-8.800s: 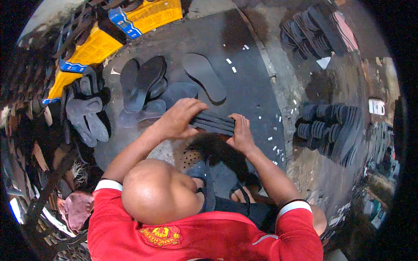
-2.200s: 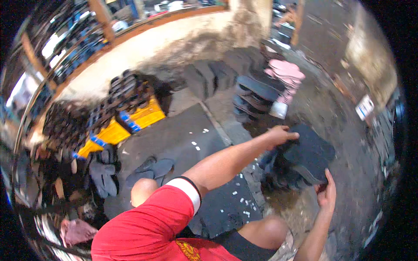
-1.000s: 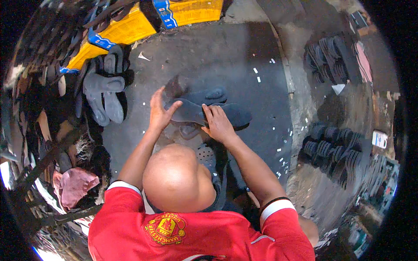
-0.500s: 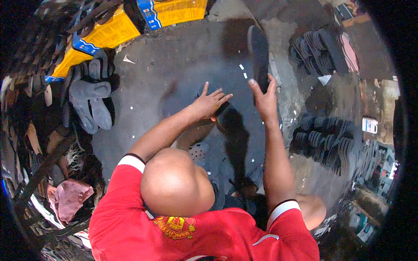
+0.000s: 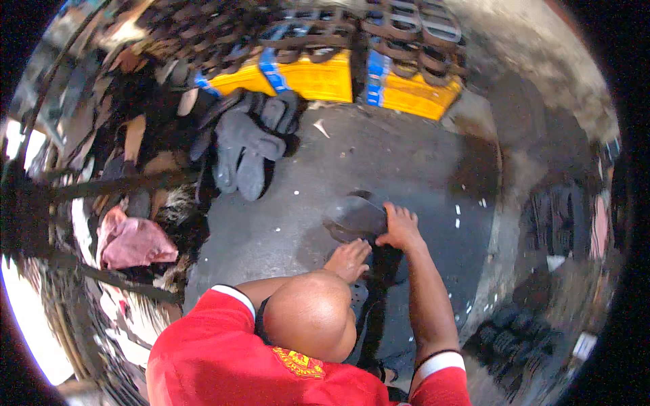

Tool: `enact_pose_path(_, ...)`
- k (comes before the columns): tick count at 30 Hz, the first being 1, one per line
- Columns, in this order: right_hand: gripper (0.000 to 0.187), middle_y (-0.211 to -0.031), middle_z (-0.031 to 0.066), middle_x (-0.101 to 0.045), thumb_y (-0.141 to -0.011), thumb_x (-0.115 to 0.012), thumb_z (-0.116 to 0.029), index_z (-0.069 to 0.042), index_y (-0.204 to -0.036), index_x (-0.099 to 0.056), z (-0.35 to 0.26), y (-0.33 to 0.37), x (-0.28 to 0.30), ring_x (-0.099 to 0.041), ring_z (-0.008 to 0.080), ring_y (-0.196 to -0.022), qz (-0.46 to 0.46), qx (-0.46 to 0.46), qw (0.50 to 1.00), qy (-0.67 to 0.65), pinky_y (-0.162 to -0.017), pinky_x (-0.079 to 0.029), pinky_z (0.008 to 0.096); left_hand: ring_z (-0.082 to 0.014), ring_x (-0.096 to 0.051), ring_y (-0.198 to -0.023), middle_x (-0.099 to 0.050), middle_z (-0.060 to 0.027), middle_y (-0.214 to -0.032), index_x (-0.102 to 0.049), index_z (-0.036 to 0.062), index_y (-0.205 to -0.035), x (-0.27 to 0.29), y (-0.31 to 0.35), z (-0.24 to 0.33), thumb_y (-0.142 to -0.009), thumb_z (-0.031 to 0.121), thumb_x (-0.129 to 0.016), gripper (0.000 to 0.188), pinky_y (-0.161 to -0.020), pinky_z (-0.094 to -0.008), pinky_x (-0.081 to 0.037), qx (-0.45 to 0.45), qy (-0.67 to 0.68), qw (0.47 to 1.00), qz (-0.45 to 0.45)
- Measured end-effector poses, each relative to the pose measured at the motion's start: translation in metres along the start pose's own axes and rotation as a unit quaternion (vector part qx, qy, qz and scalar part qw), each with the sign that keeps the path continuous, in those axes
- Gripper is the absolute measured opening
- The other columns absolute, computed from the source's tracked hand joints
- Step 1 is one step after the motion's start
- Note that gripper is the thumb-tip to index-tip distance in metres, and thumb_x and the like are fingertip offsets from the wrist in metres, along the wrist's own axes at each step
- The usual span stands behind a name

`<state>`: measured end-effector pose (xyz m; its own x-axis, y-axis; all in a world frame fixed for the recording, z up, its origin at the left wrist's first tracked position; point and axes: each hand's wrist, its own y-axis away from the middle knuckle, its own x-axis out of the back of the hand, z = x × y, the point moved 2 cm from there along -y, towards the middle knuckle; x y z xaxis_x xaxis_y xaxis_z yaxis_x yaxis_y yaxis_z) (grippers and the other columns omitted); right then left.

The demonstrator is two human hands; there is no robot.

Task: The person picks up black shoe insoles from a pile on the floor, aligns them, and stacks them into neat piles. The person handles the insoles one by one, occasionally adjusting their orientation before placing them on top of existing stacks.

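Note:
A dark, flat shoe sole (image 5: 362, 215) is held low over the grey floor, a little blurred. My right hand (image 5: 401, 227) grips its right edge, thumb on the near side and fingers along the far side. Just nearer to me, my left hand (image 5: 349, 260) has its fingers stretched out toward the sole's near edge. Whether its fingertips touch the sole is hard to make out. My bent knee (image 5: 305, 311) lies close to the left wrist and hides most of that forearm.
Grey soles (image 5: 250, 159) lie piled at the left. Yellow and blue boxes (image 5: 315, 78) stand along the back, with sandals (image 5: 406, 51) on top. Dark soles (image 5: 558, 216) sit in stacks at the right. A pink cloth (image 5: 135, 240) lies at the left, and white scraps (image 5: 458, 216) dot the floor.
My right hand has brought the sole down from the far right to in front of my left hand. The left hand has drawn nearer to my knee. The view has swung left.

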<state>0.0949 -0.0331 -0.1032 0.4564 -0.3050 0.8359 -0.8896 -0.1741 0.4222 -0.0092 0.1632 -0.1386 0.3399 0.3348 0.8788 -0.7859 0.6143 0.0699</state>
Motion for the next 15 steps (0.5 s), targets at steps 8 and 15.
enact_pose_path(8,0.062,-0.125,0.0272,-0.061,-0.088,-0.079,-0.034,-0.005,-0.135,-0.051,0.055,0.090,-0.003,-0.063,0.0492,-0.110,0.091,-0.059,0.989,-0.098,-0.095,-0.053,0.0516,-0.0383,-0.051,-0.132,-0.055,-0.0182,-0.141,-0.053,0.0033,-0.143,0.020,-0.009,0.010,-0.083,0.034,-0.080,0.073,-0.105,-0.0511,-0.045,0.037,0.049,0.976,-0.208)
enact_pose_path(15,0.055,-0.124,0.0283,-0.060,-0.094,-0.072,-0.024,0.002,-0.134,-0.044,0.084,0.126,-0.033,-0.059,0.0490,-0.116,0.234,-0.209,0.944,-0.097,-0.094,-0.051,0.0522,-0.0357,-0.058,-0.122,-0.065,-0.0142,-0.123,-0.055,0.0078,-0.134,0.069,-0.046,-0.012,-0.075,0.018,-0.084,0.067,-0.099,-0.0489,-0.049,-0.069,-0.036,0.993,-0.093)
